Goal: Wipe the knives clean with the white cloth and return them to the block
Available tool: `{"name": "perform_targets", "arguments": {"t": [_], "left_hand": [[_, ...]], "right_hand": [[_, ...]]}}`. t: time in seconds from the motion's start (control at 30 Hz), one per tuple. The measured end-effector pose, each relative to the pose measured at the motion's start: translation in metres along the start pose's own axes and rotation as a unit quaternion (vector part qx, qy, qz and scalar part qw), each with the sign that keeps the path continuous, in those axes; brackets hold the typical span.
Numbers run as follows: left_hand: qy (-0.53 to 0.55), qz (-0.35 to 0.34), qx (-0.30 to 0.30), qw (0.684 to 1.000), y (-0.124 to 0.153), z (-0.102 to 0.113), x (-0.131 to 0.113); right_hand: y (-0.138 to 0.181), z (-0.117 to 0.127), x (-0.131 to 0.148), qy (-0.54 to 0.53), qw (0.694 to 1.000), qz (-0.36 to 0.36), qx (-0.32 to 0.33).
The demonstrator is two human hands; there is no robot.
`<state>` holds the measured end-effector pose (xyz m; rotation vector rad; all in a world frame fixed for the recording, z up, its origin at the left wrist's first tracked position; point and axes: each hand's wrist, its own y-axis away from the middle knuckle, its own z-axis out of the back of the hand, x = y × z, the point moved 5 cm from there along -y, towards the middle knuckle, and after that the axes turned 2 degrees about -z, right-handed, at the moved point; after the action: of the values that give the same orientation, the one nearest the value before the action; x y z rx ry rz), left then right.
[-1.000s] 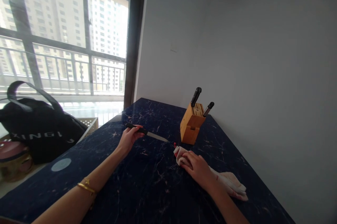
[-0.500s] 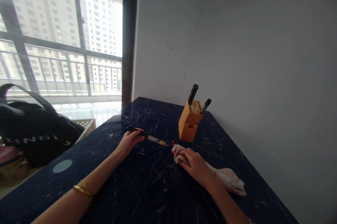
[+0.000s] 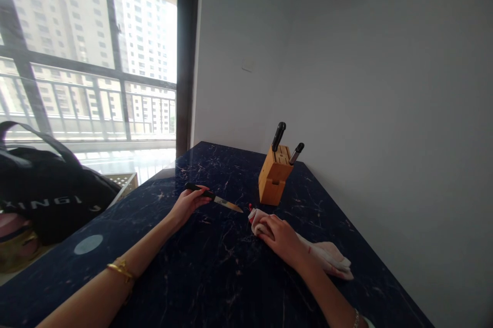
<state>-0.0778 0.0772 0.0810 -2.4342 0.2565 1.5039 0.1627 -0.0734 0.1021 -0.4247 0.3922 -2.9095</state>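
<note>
My left hand (image 3: 190, 202) is closed around the black handle of a kitchen knife (image 3: 228, 204), whose blade points right toward the cloth. A white cloth with red marks (image 3: 331, 257) is bunched in my right hand (image 3: 280, 235), its loose end trailing to the right under my forearm. The blade tip and the cloth are a small gap apart. Just beyond the cloth's near end shows a small red thing (image 3: 250, 207), too small to name. Behind my right hand stands a wooden knife block (image 3: 271, 184) holding two black-handled tools.
The dark blue marbled table (image 3: 231, 287) runs back to a grey wall. On its left part lies a pale round disc (image 3: 88, 245). A black bag (image 3: 50, 194) rests beyond the left edge, close to a lattice-topped piece (image 3: 122, 181). Farther left is a large window.
The view has shifted slightly, so everything sits a little more to the left. Both hands keep their holds on the knife and the cloth, with hardly any movement against the table.
</note>
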Motion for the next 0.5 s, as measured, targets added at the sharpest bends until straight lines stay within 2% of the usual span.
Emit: {"name": "perform_targets", "arguments": {"t": [0.3,0.5], "left_hand": [[0.000,0.010,0.030,0.999,0.001,-0.003,0.004],[0.012,0.035,0.064,0.997,0.003,-0.012,0.011]], "right_hand": [[0.000,0.001,0.002,-0.011,1.000,-0.004,0.010],[0.003,0.002,0.003,0.020,0.999,-0.015,-0.026]]}}
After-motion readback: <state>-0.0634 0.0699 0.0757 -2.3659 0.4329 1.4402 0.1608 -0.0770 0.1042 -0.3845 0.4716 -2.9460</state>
